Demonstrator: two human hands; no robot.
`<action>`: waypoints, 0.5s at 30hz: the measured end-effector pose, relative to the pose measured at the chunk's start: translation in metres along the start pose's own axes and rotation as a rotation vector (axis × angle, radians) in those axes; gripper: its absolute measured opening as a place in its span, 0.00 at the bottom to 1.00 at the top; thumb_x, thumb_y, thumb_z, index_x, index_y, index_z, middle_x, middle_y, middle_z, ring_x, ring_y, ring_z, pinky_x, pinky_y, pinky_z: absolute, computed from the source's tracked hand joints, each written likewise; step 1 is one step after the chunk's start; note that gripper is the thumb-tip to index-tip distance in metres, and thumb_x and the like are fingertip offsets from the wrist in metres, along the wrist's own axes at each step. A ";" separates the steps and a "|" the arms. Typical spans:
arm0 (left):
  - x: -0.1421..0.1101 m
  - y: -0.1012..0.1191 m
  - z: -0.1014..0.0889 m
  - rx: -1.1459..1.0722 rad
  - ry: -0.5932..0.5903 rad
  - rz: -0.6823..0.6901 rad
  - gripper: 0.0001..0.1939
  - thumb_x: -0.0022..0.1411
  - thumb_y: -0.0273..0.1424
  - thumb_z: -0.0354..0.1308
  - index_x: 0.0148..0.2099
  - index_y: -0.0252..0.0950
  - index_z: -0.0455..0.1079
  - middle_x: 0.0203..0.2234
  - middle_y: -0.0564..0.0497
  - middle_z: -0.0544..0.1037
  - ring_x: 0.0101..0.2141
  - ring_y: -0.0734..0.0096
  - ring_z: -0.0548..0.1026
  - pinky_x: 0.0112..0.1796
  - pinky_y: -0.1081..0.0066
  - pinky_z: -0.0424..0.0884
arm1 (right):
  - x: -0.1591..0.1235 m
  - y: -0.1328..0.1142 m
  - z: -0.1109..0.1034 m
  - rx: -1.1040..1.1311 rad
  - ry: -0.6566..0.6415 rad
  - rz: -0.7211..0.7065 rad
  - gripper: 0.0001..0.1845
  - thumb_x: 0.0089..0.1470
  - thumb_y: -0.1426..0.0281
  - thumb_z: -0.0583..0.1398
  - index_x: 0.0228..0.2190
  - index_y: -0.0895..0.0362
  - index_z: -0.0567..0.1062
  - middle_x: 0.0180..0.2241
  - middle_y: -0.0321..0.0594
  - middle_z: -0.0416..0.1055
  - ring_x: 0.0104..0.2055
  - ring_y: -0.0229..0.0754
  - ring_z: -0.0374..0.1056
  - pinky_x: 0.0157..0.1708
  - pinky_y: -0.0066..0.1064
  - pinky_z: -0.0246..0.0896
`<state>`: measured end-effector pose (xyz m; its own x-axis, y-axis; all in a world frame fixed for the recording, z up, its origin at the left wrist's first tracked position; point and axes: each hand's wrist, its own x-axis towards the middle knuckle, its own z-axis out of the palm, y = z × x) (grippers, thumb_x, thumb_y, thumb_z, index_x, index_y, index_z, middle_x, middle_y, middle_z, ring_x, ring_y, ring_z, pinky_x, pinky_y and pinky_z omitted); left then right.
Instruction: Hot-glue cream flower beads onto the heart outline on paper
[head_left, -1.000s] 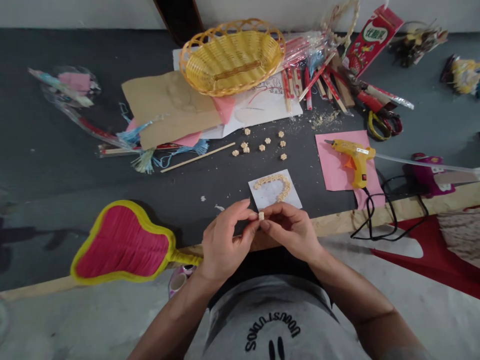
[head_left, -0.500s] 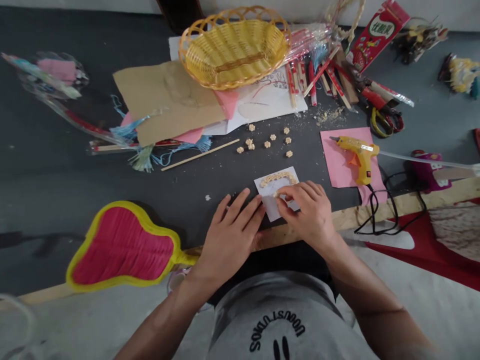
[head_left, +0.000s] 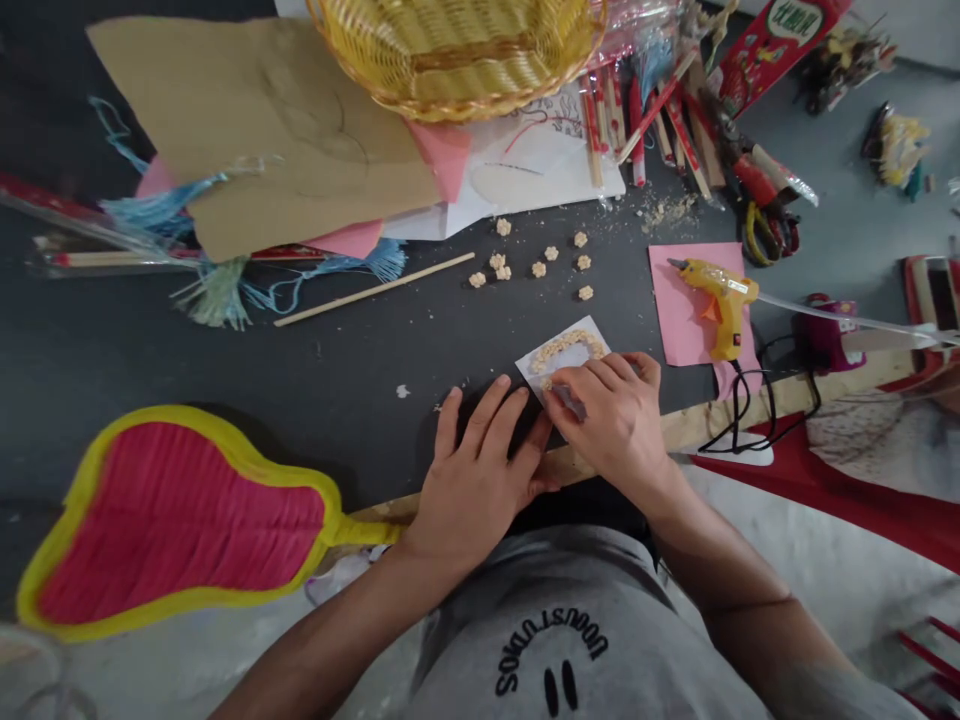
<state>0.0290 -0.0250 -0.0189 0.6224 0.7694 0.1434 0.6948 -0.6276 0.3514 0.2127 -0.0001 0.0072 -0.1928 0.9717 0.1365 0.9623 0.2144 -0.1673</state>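
Observation:
A small white paper card (head_left: 534,366) lies near the table's front edge, with an arc of small beige flower-shaped pieces (head_left: 568,346) along its upper part. Over the card, my right hand (head_left: 611,405) pinches one small beige flower piece (head_left: 547,384) between thumb and forefinger at the card's left side. My left hand (head_left: 480,460) rests palm down on the table, fingers spread, its thumb close to the card's lower edge. Several loose flower pieces (head_left: 539,269) are scattered beyond the card. Part of the card is hidden under my right hand.
A yellow glue gun (head_left: 716,300) lies on pink paper (head_left: 675,335) at right, its black cable (head_left: 739,410) looping over the edge. A red and yellow fan (head_left: 187,520) lies at left. Behind are a wicker basket (head_left: 457,85), brown paper (head_left: 300,150) and a thin stick (head_left: 375,289).
The view has shifted closer over the table. My right hand has moved with the flower piece slightly toward the card's left edge, and the card looks turned a little.

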 end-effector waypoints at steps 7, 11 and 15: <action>0.000 -0.001 0.004 -0.007 0.020 0.012 0.35 0.56 0.48 0.68 0.61 0.38 0.68 0.60 0.39 0.71 0.64 0.46 0.63 0.67 0.44 0.44 | 0.003 -0.001 0.002 -0.012 -0.034 0.014 0.08 0.62 0.66 0.60 0.32 0.53 0.77 0.28 0.34 0.76 0.37 0.42 0.68 0.51 0.42 0.47; 0.000 -0.002 0.005 -0.014 0.028 0.020 0.35 0.56 0.47 0.68 0.61 0.38 0.68 0.60 0.40 0.71 0.64 0.45 0.63 0.67 0.44 0.43 | 0.005 -0.001 0.001 -0.017 -0.046 0.008 0.09 0.63 0.64 0.59 0.32 0.53 0.77 0.29 0.34 0.77 0.38 0.43 0.69 0.52 0.42 0.47; 0.000 -0.001 0.005 -0.009 0.027 0.015 0.33 0.58 0.47 0.67 0.62 0.38 0.68 0.60 0.40 0.71 0.64 0.45 0.63 0.67 0.44 0.44 | 0.008 -0.002 -0.001 -0.022 -0.071 0.015 0.09 0.63 0.64 0.59 0.32 0.53 0.77 0.30 0.36 0.78 0.38 0.43 0.68 0.52 0.42 0.46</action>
<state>0.0297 -0.0249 -0.0237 0.6227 0.7630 0.1734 0.6822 -0.6379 0.3574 0.2097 0.0069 0.0093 -0.1904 0.9796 0.0646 0.9691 0.1981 -0.1470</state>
